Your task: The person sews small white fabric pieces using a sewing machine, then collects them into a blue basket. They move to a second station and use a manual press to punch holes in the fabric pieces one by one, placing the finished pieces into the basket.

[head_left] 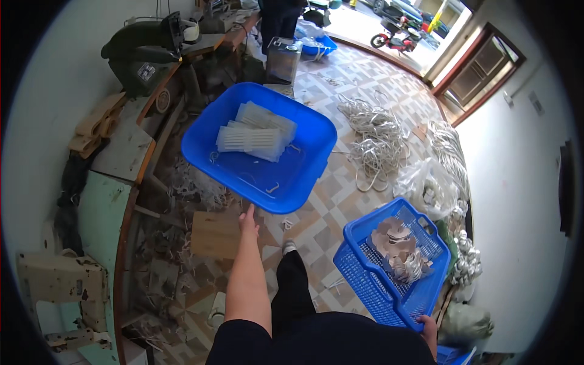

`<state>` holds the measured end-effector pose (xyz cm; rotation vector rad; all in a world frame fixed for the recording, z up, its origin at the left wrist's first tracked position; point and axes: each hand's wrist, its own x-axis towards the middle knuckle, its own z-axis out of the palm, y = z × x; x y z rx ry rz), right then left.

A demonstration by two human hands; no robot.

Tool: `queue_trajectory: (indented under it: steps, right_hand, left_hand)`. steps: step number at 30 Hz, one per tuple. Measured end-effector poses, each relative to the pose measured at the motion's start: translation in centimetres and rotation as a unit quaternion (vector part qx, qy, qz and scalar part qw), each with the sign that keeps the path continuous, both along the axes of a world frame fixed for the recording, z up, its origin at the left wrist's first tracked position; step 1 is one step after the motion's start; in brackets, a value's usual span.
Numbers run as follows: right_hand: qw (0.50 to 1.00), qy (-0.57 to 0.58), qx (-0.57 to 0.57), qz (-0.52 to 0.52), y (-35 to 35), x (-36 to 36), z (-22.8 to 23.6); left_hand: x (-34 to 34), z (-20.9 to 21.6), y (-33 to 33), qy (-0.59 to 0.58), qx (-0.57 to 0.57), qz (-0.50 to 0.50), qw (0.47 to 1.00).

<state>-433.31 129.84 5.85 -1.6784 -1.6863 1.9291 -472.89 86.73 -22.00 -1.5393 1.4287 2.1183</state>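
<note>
My left hand (248, 223) reaches forward with a finger stretched toward the near rim of a blue plastic basin (304, 186). Its fingertip meets or nearly meets that rim; no grip on it shows. Inside the basin lie flat, pale translucent packs (252, 137) with white strips, besides a few loose scraps. At lower right, my right hand (428, 331) is closed on the near edge of a blue slotted basket (365, 277). That basket holds curled beige pieces (395, 240) and a bundle of whitish ones. What supports the basin is hidden.
Workbenches with a dark green sewing machine (149, 52) line the left, scraps underneath. A wooden board or box (214, 236) rests near my foot. Heaped white cord (376, 137) and a clear plastic bag (429, 182) lie right. A person (280, 24) stands at the back, near a metal tin (283, 61).
</note>
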Motion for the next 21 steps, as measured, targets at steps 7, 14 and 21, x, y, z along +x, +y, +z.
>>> queue_trajectory:
  steps: [7,14,21]
  right_hand:
    - [0.989,-0.031,-0.137,-0.048,4.5,-16.5,-0.6]
    - [0.987,-0.063,-0.147,0.022,7.4,-28.7,2.1]
    - [0.973,-0.014,-0.215,0.080,12.0,-38.9,0.8]
  left_hand:
    - [-7.6,-2.3,2.2,0.068,-0.010,0.137,0.988]
    - [-2.4,1.2,-0.4,0.187,-0.009,0.134,0.973]
    - [14.7,7.7,-0.3,0.145,-0.038,0.231,0.961]
